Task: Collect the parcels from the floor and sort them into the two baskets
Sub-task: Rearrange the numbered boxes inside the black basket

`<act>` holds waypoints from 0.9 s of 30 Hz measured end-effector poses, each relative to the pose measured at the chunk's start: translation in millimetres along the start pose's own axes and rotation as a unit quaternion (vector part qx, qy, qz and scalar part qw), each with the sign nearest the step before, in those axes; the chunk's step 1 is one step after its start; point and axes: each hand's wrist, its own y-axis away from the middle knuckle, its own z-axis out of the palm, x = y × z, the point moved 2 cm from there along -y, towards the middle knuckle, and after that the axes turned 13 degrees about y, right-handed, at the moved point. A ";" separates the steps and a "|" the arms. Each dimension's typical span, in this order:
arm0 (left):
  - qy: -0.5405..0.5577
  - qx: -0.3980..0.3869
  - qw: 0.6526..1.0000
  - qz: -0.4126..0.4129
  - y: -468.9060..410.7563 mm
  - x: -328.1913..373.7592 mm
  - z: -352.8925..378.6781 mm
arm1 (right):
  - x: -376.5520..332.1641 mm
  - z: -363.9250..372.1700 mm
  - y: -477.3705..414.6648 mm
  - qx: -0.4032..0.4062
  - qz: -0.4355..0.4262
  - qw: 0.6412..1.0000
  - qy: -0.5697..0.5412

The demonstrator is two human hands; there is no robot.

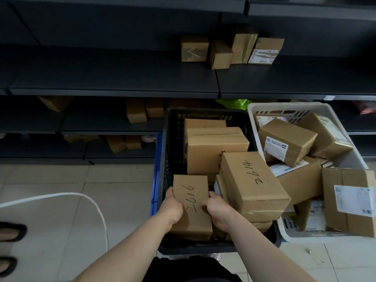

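Our left hand (172, 208) and right hand (218, 209) gripping box 2616 (191, 206) by its sides, box in the black basket's (165, 159) near corner, box 2614 (252, 180) beside, white basket (289, 106) to our right

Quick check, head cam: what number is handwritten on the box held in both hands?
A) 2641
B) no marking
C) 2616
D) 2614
C: the held box, gripped by the left hand and the right hand over the black basket, reads 2616. The number 2614 is on the neighbouring box lying in that basket.
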 end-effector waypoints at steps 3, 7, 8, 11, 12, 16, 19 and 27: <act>0.003 0.007 1.000 0.005 0.9 -3.6 2.0 | 1.4 2.8 0.0 0.000 -0.004 1.000 0.021; -0.011 0.018 1.000 -0.007 0.1 -4.5 2.9 | 4.2 3.8 -3.2 -0.011 -0.011 0.999 0.050; -0.012 0.022 1.000 -0.011 -0.6 -4.4 3.1 | 3.2 3.7 -2.8 -0.016 -0.011 0.998 0.055; -0.025 0.028 0.999 -0.015 -0.4 -5.0 5.0 | 0.7 1.6 1.4 -0.014 -0.013 0.997 0.080; -0.036 0.027 0.999 -0.014 1.5 -4.8 6.0 | 0.4 0.0 4.2 -0.005 -0.017 0.995 0.094; -0.076 0.041 0.996 -0.034 2.7 -9.8 4.1 | 2.7 -4.9 8.9 0.014 -0.017 0.993 0.114; -0.100 0.037 0.994 -0.037 -2.5 -12.9 1.7 | 0.6 -3.7 5.5 0.007 -0.008 0.995 0.103; -0.104 0.058 0.992 -0.047 -6.8 -14.5 5.2 | 4.8 3.5 -6.2 0.005 0.008 0.992 0.122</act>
